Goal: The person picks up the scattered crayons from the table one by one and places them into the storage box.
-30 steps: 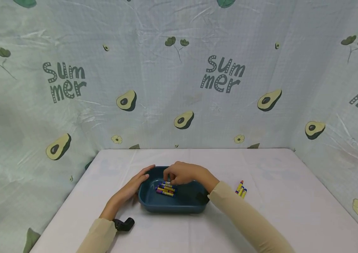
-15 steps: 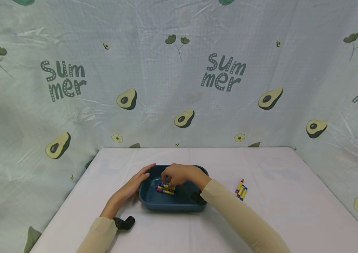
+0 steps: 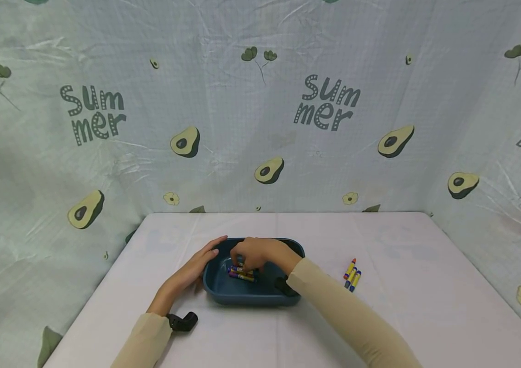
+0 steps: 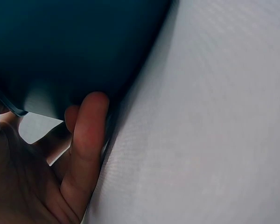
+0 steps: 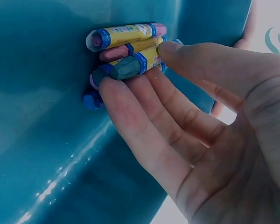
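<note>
A dark blue plastic tray [image 3: 253, 300] stands on the table with several crayons [image 3: 241, 276] inside, toward its left. My left hand [image 3: 191, 269] holds the tray's left end, thumb at the rim; in the left wrist view its little finger [image 4: 88, 135] lies against the outer wall. Reaching into the tray, my right hand [image 3: 260, 253] pinches a dark green crayon [image 5: 128, 66] with a yellow wrapper, thumb on top and fingers beneath. Beside it lie a purple-tipped crayon [image 5: 130, 36] and a pinkish one [image 5: 115, 53]. A blue crayon end [image 5: 92, 100] shows below, partly hidden by the fingers.
To the right of the tray, 3 crayons [image 3: 352, 276] lie close together on the white-covered table [image 3: 403, 306]. A printed cloth [image 3: 223, 102] hangs behind and at both sides. A black wrist device [image 3: 183, 322] sits on the left wrist.
My right hand has shifted a little left and down among the crayons in the tray, covering more of them. The left hand stays at the tray's left end.
</note>
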The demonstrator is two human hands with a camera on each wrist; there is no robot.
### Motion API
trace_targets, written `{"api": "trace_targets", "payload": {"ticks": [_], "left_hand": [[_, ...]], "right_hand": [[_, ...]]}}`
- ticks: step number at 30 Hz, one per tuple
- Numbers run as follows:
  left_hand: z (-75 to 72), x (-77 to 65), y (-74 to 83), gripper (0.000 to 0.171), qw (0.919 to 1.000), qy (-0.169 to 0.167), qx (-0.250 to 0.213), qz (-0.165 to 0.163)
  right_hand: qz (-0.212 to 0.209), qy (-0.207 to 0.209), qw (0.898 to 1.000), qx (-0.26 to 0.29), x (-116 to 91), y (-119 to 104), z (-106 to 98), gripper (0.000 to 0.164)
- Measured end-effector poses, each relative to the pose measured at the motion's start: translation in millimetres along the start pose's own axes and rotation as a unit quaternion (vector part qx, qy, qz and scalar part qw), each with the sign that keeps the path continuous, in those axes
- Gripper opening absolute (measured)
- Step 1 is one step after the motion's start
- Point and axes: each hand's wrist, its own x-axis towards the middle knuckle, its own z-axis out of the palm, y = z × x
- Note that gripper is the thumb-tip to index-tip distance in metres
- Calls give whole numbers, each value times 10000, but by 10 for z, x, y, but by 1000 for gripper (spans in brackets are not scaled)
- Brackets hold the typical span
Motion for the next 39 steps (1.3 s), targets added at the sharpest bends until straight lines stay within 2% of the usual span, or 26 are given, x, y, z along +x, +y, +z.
{"api": "trace_targets", "payload": {"ticks": [8, 26, 31, 39], "left_hand": [[-18, -5, -26, 52, 9999, -40, -84, 38], [-14, -3, -7, 52, 10000, 11, -81, 52], [-12, -13, -6, 52, 10000, -5, -28, 61], [-14, -7, -2, 52, 9999, 35, -93, 58]], "right_hand": [[-13, 69, 9998, -190, 34, -23, 24, 33], [142, 36, 9997, -211, 15, -11, 19, 34], [136, 94, 9998, -138, -38, 34, -2, 29], [-108, 373, 9992, -71, -242, 130, -87, 31]]}}
